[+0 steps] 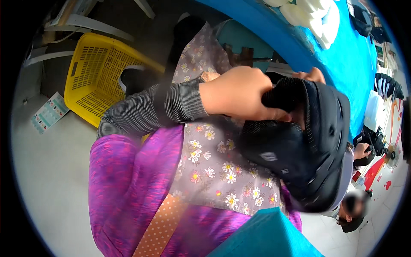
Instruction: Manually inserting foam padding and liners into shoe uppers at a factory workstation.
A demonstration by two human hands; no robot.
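My left hand [239, 94] reaches in from the left in a striped grey sleeve. Its thumb and bent fingers grip the opening edge of a black shoe [325, 124], or shoe-like item, with mesh lining, stitched seams and a small pale mark. Only a few fingers of my right hand [314, 75] show at the item's far side, curled against it; the rest is hidden behind it. The item hangs over my flowered grey apron [231, 171], partly blurred.
A yellow plastic basket [87, 40] stands on the floor at left, beside a printed sheet [50, 112]. The blue tabletop [342, 68] curves along the right, bearing white bundles [317, 17] and black items [387, 88]. A co-worker's hand [361, 150] is at far right.
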